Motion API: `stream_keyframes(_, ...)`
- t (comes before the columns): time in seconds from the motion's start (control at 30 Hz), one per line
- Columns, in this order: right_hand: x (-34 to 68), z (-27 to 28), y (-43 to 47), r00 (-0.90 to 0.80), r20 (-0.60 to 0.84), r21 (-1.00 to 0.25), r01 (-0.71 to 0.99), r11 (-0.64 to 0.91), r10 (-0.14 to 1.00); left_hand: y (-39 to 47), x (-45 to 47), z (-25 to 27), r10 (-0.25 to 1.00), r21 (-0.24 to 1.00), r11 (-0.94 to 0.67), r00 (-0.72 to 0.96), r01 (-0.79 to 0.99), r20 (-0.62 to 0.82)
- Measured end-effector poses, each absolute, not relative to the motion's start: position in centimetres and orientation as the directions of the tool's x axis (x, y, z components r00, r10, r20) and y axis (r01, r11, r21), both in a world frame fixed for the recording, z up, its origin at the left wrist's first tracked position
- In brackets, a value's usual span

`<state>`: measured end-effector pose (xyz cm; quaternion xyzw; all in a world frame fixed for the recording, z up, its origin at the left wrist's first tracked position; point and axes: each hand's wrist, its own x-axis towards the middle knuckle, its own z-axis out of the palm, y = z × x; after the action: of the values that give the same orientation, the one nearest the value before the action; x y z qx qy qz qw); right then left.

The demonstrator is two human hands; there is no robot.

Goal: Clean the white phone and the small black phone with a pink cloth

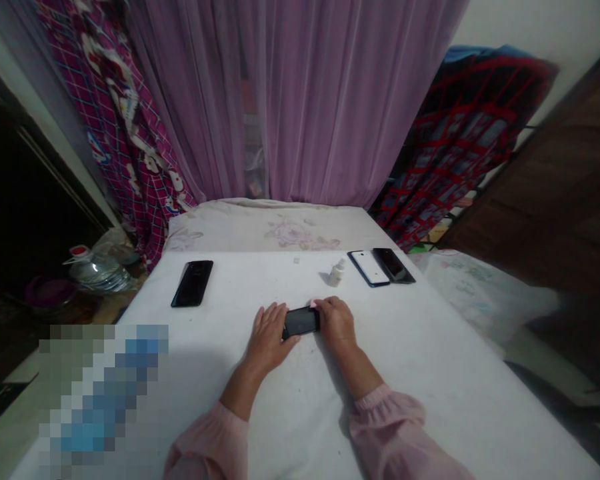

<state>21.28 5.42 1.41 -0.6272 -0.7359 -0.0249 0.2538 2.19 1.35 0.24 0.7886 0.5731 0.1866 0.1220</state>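
Note:
A black smartphone (301,322) lies sideways on the white cloth with its dark face up. My left hand (267,340) steadies its left end, thumb along the near edge and fingers at the far corner. Pinched in my right hand (337,323) is a small pink piece (313,304), perhaps cloth or sponge, touching the phone's far right edge. Most of that piece is hidden by my fingers. Beyond my right hand stands a small spray bottle (337,273) with a whitish top.
Another black phone (193,283) lies at the left. At the right are a white-backed phone (370,268) and a dark phone (394,265), side by side. White cloth (290,413) covers the table; purple curtains (325,100) hang behind it. A water jug (97,270) stands off the left edge.

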Motion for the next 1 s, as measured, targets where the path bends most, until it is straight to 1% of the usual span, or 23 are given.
stream_keyframes(0.1,19.5,1.4,5.1,-0.133,0.417,-0.270,0.926,0.263,0.899,1.4,2.1,0.0,0.946,0.402,-0.324,0.280,0.856,0.166)
stream_keyframes(0.27,17.8,1.0,3.1,-0.304,0.449,-0.291,0.839,0.460,0.840,1.5,2.1,0.0,0.952,0.399,-0.307,0.272,0.864,0.142)
stream_keyframes(0.37,18.4,0.8,1.9,-0.343,0.473,-0.298,0.804,0.515,0.811,1.5,2.2,0.0,0.959,0.392,-0.282,0.245,0.875,0.142)
stream_keyframes(0.53,20.7,0.4,0.9,-0.329,0.488,-0.319,0.794,0.517,0.808,1.6,2.0,-0.2,0.953,0.404,-0.298,0.247,0.865,0.173)
stream_keyframes(0.8,21.8,0.4,4.5,-0.179,0.467,-0.326,0.875,0.357,0.866,1.6,2.0,0.3,0.957,0.406,-0.288,0.253,0.867,0.140)
stream_keyframes(1.0,21.4,0.3,5.5,-0.151,0.490,-0.329,0.880,0.342,0.859,1.5,2.0,0.2,0.955,0.400,-0.295,0.249,0.868,0.163)
